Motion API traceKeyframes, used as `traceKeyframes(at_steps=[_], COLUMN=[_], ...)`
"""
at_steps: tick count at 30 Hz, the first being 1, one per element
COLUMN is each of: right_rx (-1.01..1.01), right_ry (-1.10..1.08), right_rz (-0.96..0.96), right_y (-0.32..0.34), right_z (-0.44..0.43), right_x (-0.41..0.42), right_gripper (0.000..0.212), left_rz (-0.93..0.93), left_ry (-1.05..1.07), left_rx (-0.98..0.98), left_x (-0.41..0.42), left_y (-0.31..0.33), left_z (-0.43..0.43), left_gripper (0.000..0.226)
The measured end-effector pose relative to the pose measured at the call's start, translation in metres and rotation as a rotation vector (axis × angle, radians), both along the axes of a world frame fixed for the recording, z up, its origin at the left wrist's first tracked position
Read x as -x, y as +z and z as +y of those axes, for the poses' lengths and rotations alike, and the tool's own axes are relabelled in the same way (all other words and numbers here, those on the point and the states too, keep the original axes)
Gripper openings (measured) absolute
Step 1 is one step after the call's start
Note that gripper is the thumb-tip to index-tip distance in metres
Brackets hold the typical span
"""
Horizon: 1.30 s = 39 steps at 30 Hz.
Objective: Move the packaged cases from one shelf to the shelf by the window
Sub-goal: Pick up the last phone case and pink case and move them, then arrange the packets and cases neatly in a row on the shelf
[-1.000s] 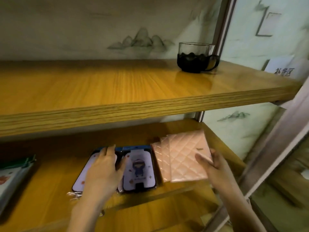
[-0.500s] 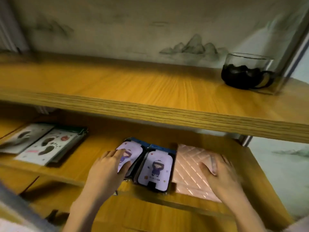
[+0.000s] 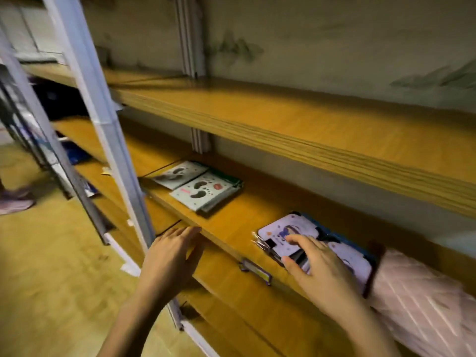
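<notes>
wood-grain board, orange-yellow, makes up the middle shelf (image 3: pixel 231 220), and on it, toward the right, lie two packaged cases (image 3: pixel 283 231) side by side, flat, lilac fronts with a small cartoon figure and blue edging. the right hand (image 3: pixel 319 269) lies on top of them where they meet: its fingers (image 3: pixel 296 239) are spread apart and only lightly bent, the thumb set against the near edge of the left case; they are not closed round anything. a silvery clip (image 3: pixel 258 242) sticks out at that case's left corner. just right of the pair is a stack of pink quilted cases (image 3: pixel 417 302), blurred at the frame's edge. the left hand (image 3: pixel 172 256) is in front of the shelf's front edge, well left of the cases, palm down, fingers straight and close together, holding nothing; whether the tips touch the edge cannot be told. further left on the same shelf two footprint packs (image 3: pixel 199 189) lie flat, side by side. a small label holder (image 3: pixel 255 271) is fixed to the shelf's front edge between the hands. the upper shelf (image 3: pixel 309 130) runs above, a pale metal upright (image 3: pixel 103 119) crosses at left, and the wooden floor (image 3: pixel 51 279) shows below.
</notes>
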State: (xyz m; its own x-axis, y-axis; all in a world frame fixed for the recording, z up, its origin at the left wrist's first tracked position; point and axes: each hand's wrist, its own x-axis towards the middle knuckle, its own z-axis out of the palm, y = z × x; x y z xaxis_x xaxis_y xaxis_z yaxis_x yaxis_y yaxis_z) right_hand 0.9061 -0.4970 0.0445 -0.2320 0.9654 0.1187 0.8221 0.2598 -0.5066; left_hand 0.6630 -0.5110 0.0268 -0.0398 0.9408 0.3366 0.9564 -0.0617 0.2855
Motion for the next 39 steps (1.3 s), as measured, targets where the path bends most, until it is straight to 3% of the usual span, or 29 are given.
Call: traceKeyframes(at_steps=[7, 14, 18, 26, 30, 35, 39], right_rx=[0.06, 0.131, 0.179, 0.254, 0.306, 0.361, 0.374], right_ry=[0.076, -0.08, -0.217, -0.416, -0.526, -0.573, -0.558], right_rz=[0.02, 0.098, 0.168, 0.325, 0.457, 0.568, 0.595], right_y=[-0.003, -0.019, -0.031, -0.033, -0.035, -0.038, -0.043], right_z=[0.029, 0.064, 0.077, 0.101, 0.12, 0.147, 0.161], right_x=[0.073, 0.167, 0.205, 0.228, 0.227, 0.229, 0.232], right_gripper=[0.04, 0.038, 0.038, 0.043, 0.054, 0.063, 0.062], left_rz=[-0.09, -0.166, -0.328, -0.488, -0.467, -0.271, -0.329], left_ry=[0.024, -0.072, -0.131, -0.361, -0.409, -0.403, -0.378], left_rx=[-0.017, 0.047, 0.129, 0.186, 0.262, 0.393, 0.418], left_x=[0.072, 0.164, 0.191, 0.178, 0.153, 0.13, 0.125], left_y=[-0.01, -0.024, -0.031, -0.026, -0.018, -0.026, -0.032], left_z=[0.014, 0.057, 0.089, 0.152, 0.187, 0.23, 0.241], left_gripper=[0.036, 0.033, 0.028, 0.035, 0.042, 0.044, 0.047])
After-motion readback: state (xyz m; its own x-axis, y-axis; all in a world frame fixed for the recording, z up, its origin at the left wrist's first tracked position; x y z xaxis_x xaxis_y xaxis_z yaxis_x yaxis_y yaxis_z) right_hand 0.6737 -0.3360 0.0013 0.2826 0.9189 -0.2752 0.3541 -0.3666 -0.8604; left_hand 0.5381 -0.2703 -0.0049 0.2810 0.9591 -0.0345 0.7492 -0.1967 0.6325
